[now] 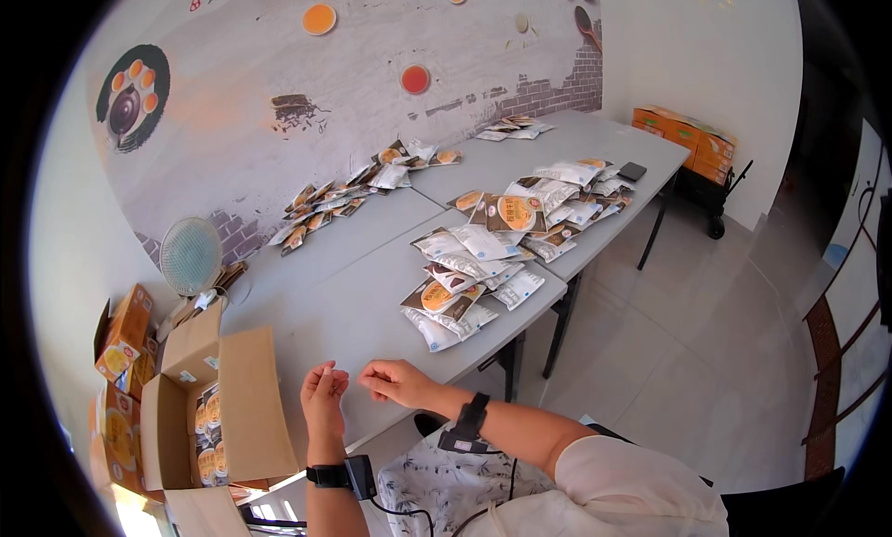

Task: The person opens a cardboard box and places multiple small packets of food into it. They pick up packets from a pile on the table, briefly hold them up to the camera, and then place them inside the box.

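Observation:
My left hand (325, 392) is raised over the near edge of the grey table, fingers curled, with nothing visible in it. Close on its right, my right hand (394, 382) is loosely curled with the fingertips turned towards the left hand; no object shows in it. The two hands are slightly apart. Beyond the right hand lies a heap of printed foil sachets (439, 296), some face up, some showing silver backs. To the left of my hands stands an open cardboard box (251, 404) with upright rows of similar sachets (209, 436) inside.
More sachets lie heaped farther along the table (313, 286), with a dark phone-like object (633, 172) beside them. Others line the wall side (334, 199). A small fan (191, 257) stands at the left near orange cartons (125, 331). Orange boxes (686, 140) rest on a cart beyond the far end.

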`<state>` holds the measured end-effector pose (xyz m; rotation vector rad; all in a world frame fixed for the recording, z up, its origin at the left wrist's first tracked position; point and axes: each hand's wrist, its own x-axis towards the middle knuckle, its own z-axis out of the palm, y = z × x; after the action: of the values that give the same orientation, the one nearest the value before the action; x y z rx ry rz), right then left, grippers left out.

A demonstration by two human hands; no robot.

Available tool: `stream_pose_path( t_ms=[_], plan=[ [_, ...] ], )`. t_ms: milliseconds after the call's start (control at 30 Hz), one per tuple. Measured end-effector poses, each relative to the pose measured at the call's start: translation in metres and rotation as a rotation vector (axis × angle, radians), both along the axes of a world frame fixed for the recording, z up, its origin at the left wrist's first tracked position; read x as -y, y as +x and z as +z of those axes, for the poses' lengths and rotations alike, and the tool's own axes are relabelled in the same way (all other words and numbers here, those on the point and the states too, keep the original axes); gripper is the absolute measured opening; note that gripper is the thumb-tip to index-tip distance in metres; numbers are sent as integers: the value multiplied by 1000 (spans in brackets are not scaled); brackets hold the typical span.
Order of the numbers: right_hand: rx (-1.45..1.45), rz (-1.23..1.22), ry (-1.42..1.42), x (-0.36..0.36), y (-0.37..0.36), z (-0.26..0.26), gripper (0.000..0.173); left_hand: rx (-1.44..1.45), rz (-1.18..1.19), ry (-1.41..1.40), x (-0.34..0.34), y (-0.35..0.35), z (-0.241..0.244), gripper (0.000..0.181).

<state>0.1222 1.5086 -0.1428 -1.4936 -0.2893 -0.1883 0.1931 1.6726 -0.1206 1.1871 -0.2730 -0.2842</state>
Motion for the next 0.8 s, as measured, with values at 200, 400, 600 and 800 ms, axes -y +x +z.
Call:
stream_pose_path(
  t_ms=[200, 400, 600, 800],
  plan=[
    [18, -10, -2, 1, -7, 9, 18, 119, 12, -137, -3, 1, -24, 19],
    [104, -177, 45, 59, -38, 45, 24, 135, 0, -101, -5, -5, -29, 30],
    [93, -921, 307, 244, -34, 78, 18, 156, 22, -81, -5, -9, -25, 31],
    [-290, -1349, -522, 380, -47, 41, 31, 167, 18, -54, 4, -7, -25, 31]
  ],
)
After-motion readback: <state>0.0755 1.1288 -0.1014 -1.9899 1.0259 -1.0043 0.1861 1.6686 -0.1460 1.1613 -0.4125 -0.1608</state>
